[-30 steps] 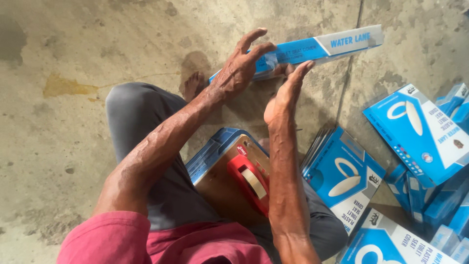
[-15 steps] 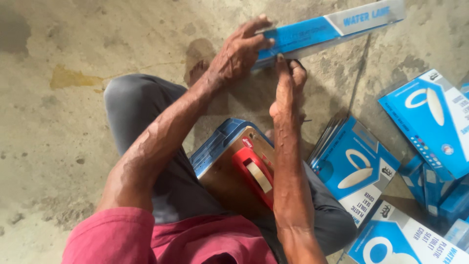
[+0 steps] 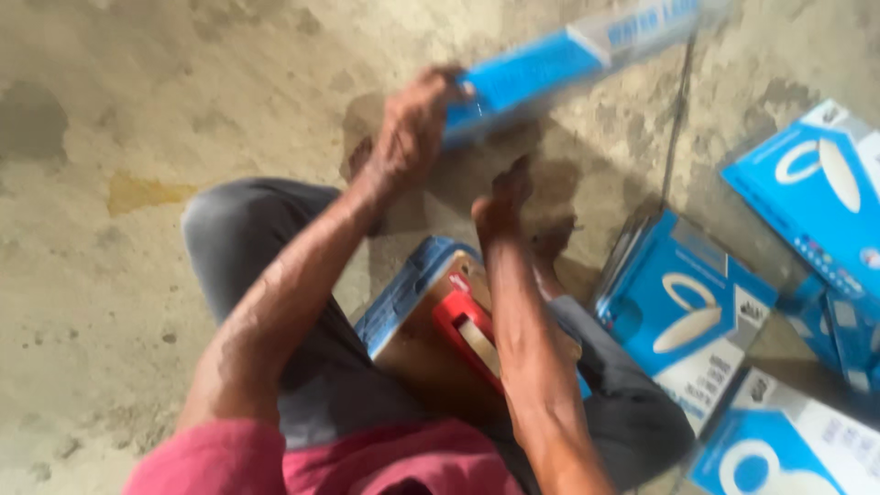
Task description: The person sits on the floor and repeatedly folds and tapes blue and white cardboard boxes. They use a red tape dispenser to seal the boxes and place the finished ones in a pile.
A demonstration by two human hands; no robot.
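My left hand [image 3: 412, 137] grips one end of a long, flat blue-and-white box [image 3: 568, 60], blurred, raised over the concrete floor [image 3: 137, 110]. My right hand [image 3: 502, 203] hangs just below it, fingers together, holding nothing.

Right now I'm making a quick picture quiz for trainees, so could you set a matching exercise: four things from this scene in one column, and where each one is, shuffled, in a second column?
Things:
1. long flat blue and white cardboard box
2. red plastic tape dispenser
3. right hand
4. yellowish stain on the concrete floor

Places:
A. on the brown and blue carton in the person's lap
B. held up in the left hand
C. far left, beside the grey-trousered knee
D. open in the air, below the raised box, touching nothing

Pairs: 1-B, 2-A, 3-D, 4-C
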